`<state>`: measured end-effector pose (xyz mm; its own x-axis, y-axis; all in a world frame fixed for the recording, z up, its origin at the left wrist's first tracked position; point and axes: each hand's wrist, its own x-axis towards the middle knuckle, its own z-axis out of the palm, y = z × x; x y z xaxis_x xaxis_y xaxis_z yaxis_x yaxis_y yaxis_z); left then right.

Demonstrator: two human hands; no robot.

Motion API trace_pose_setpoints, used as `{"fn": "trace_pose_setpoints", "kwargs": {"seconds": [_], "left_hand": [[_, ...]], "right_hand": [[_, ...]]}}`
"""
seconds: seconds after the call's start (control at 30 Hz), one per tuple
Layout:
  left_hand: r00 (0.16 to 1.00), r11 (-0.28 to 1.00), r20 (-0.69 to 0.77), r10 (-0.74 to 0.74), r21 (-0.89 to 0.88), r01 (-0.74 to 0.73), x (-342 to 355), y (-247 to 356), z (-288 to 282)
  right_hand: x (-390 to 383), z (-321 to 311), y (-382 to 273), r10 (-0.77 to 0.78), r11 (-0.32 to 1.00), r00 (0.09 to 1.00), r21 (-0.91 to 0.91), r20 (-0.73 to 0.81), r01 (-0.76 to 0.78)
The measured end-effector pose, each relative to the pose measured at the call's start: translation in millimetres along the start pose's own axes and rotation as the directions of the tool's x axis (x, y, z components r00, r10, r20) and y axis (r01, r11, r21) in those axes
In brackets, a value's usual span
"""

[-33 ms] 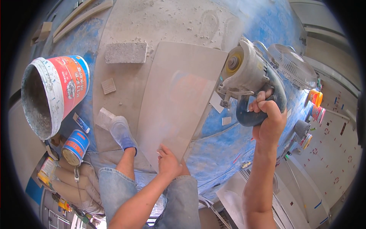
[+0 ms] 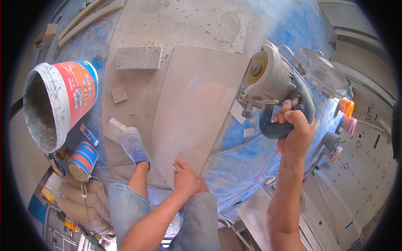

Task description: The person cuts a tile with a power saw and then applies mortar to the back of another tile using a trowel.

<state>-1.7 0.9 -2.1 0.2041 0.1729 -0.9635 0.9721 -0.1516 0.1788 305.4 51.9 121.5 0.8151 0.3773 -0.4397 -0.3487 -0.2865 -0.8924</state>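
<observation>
A large pale tile [image 2: 190, 108] lies lengthwise before me on a dusty board [image 2: 138, 25]. My left hand [image 2: 184, 178] grips it at the near end, fingers curled on its surface. My right hand [image 2: 295, 127] is wrapped round the black handle of a dusty power saw [image 2: 274, 73] with a yellow disc. The saw sits at the tile's right edge; its cutting edge is hard to make out. Pale haze hangs above and beyond the saw. My left foot, in a pale shoe [image 2: 134, 144], is beside the tile, by a small block [image 2: 115, 129].
A big bucket [image 2: 79, 92] lies on its side at left, near a blue can [image 2: 83, 161]. A rough block [image 2: 138, 57] and scraps [image 2: 119, 94] lie on the board. Blue sheeting [image 2: 228, 180] surrounds it. A fan [image 2: 322, 73] and several containers [image 2: 347, 108] are at right.
</observation>
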Motion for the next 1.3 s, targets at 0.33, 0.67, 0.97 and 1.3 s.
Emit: {"fn": "trace_pose_setpoints", "kwargs": {"seconds": [0.33,0.67,0.97,1.3], "left_hand": [[1.000,1.000,-0.008,-0.014,0.017,0.014,-0.1,0.5,0.5],[0.999,1.000,-0.043,0.020,0.019,-0.019,1.2,-3.1,4.9],[1.000,1.000,-0.019,-0.001,0.028,0.001,1.6,-1.3,3.7],[0.999,0.999,-0.031,0.023,0.046,-0.021,0.8,-2.4,2.5]], "right_hand": [[-0.5,-4.2,0.6,0.012,1.000,1.000,0.005,0.022,-0.013],[-1.7,-5.7,1.4,0.029,1.000,0.999,0.003,0.028,-0.029],[-2.9,-6.1,2.6,0.031,0.999,0.999,0.009,0.024,-0.031],[-6.2,-0.7,2.9,0.031,1.000,1.000,0.001,0.004,-0.031]]}}
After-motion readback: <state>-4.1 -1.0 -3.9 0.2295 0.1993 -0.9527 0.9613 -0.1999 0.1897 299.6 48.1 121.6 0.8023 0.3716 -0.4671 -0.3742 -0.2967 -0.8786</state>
